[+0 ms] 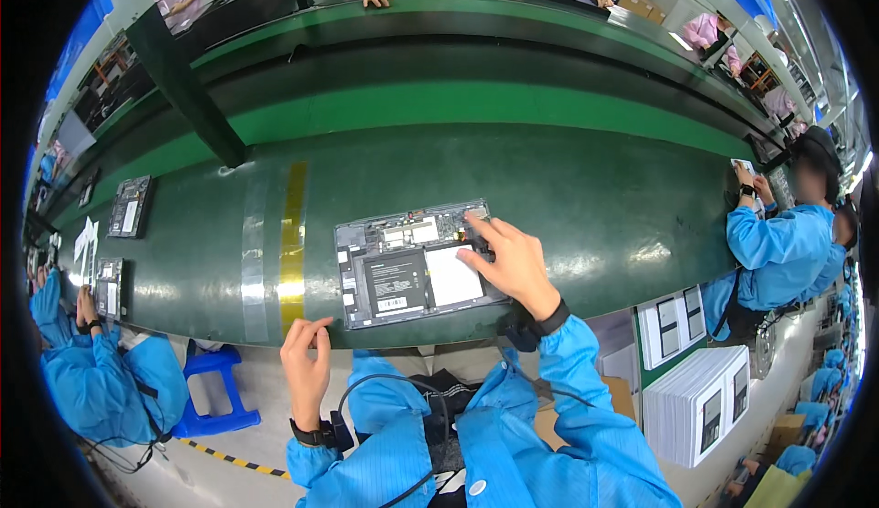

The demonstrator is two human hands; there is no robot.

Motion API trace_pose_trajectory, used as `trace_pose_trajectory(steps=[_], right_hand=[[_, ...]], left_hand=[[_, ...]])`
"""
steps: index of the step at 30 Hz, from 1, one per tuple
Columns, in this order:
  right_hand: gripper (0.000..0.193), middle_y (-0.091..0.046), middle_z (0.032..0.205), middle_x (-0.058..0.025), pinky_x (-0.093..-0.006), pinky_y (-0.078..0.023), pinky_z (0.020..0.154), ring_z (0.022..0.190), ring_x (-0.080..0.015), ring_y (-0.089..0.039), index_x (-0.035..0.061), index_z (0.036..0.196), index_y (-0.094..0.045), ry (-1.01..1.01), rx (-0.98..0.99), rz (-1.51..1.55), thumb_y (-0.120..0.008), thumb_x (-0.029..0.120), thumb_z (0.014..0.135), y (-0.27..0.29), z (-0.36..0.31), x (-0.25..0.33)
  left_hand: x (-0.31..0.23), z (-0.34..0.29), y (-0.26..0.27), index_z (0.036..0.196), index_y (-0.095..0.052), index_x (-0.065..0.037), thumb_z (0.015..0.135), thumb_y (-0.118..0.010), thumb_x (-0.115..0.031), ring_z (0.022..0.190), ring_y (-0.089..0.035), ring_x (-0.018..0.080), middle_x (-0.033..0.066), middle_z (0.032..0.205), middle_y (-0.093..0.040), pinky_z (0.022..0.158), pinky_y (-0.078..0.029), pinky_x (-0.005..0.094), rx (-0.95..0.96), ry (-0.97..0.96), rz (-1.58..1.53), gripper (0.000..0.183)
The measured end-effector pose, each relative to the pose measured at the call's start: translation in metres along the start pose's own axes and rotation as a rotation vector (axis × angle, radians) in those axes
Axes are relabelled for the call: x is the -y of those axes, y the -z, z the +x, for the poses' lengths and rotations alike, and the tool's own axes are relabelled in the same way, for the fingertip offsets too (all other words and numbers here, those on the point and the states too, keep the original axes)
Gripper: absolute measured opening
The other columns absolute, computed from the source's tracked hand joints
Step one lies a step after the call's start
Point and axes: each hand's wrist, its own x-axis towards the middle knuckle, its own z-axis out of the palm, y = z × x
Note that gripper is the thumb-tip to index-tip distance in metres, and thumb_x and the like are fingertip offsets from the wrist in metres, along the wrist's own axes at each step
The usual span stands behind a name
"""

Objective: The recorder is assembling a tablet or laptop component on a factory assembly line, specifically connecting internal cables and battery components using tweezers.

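An opened tablet or laptop chassis (344, 274) lies on the green workbench in front of me, its inside showing. In it are a black battery with a printed label (396, 284), a white rectangular panel (452, 277) beside that, and a circuit board (439, 227) along the far side. My right hand (515, 268) reaches over the chassis's right part, thumb and index finger spread, fingertips at the board and the white panel; nothing shows in its grip. By the bench's near edge, left of the chassis, my left hand (304, 361) hangs with fingers loosely bent and apart, seemingly holding nothing.
Yellow tape (292, 242) and clear tape (254, 261) cross the green bench (586, 178). More opened devices (130, 206) lie far left, near a co-worker in blue (110, 380). Another co-worker (778, 242) works at right, behind stacked white boxes (687, 407). A blue stool (216, 396) stands left.
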Motion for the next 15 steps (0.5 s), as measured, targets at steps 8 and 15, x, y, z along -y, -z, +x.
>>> trace_pose_trajectory(steps=[8, 15], right_hand=[[0.026, -0.065, 0.09, -0.0046, -0.0351, -0.054, 0.065, 0.079, -0.0224, -0.068, 0.0102, 0.102, -0.07, 0.227, 0.027, 0.026, -0.078, 0.017, 0.078, -0.002, 0.002, -0.014], [0.032, -0.072, 0.098, -0.0037, -0.0353, -0.055, 0.06, 0.076, -0.0247, -0.071, 0.0131, 0.11, -0.067, 0.333, 0.045, 0.041, -0.074, 0.014, 0.079, -0.013, 0.005, -0.015]], left_hand=[[0.005, -0.003, -0.001, 0.102, -0.071, 0.002, 0.092, -0.059, 0.0, 0.066, -0.054, 0.0183, 0.0101, 0.079, -0.055, 0.063, -0.044, 0.0295, -0.035, -0.005, -0.019, 0.015], [0.003, -0.001, -0.001, 0.102, -0.071, 0.002, 0.091, -0.06, 0.001, 0.066, -0.054, 0.0181, 0.0096, 0.078, -0.055, 0.063, -0.044, 0.0294, -0.003, -0.022, -0.02, 0.016]])
